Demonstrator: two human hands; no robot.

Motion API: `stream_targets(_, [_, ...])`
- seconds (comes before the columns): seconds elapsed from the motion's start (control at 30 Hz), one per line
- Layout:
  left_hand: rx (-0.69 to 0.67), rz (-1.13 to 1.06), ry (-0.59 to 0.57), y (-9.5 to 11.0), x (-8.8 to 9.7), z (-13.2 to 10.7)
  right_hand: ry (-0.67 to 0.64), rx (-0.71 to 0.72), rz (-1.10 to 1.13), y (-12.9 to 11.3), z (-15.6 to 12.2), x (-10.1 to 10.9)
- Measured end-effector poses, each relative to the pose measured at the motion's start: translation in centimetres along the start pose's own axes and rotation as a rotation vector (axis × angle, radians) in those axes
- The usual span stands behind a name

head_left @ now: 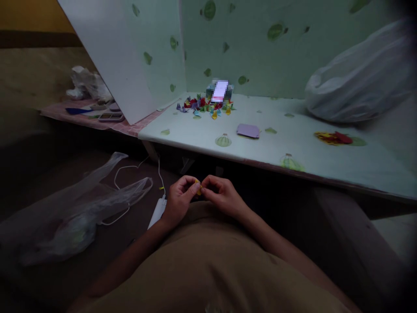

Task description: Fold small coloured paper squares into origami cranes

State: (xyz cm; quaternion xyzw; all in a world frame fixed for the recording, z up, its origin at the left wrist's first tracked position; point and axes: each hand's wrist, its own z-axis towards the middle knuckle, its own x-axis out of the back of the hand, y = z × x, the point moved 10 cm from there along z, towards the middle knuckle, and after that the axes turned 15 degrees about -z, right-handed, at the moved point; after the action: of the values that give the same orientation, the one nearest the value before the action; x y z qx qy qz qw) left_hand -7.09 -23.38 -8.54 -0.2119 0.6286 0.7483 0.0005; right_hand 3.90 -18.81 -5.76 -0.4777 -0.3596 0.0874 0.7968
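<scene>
Close to my lap, in front of the table edge, my left hand (182, 194) pinches a small piece of folded yellow paper (198, 188) between thumb and fingers. From the other side, my right hand (222, 194) grips the same paper with thumb and forefinger. The fingers cover most of the paper, so its exact shape is hidden. Beyond the hands, on the table, lies a small stack of lilac paper pieces (248, 131). Farther back sits a cluster of small folded paper cranes (203, 104) in several colours.
A lit phone (220, 91) leans behind the cranes. Red and yellow paper pieces (334, 138) lie at the right, near a large white plastic bag (352, 82). A white panel (120, 56) stands at the left. Below are a clear plastic bag (78, 226) and a white power bank (157, 212) with a cable.
</scene>
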Motion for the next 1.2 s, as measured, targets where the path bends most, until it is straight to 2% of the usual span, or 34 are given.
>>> stream_targets(0.33, [-0.060, 0.098, -0.002, 0.4, 0.3, 0.0, -0.085, -0.093, 0.090, 1.0, 0.0, -0.9])
stream_targets(0.57, [0.043, -0.024, -0.017, -0.5, -0.4, 0.0, 0.077, -0.132, 0.108, 2.1, 0.0, 0.7])
stream_targets(0.7, [0.016, -0.059, 0.016, -0.6, -0.2, 0.0, 0.066, -0.139, 0.148, 2.3, 0.0, 0.6])
stream_targets(1.0, [-0.075, 0.157, 0.011, 0.4, 0.1, -0.2, 0.071, -0.101, 0.148, 2.1, 0.0, 0.4])
stream_targets(1.2, [-0.148, 0.262, -0.072, 0.8, -0.9, -0.4, 0.072, -0.072, 0.194, 1.9, 0.1, 0.5])
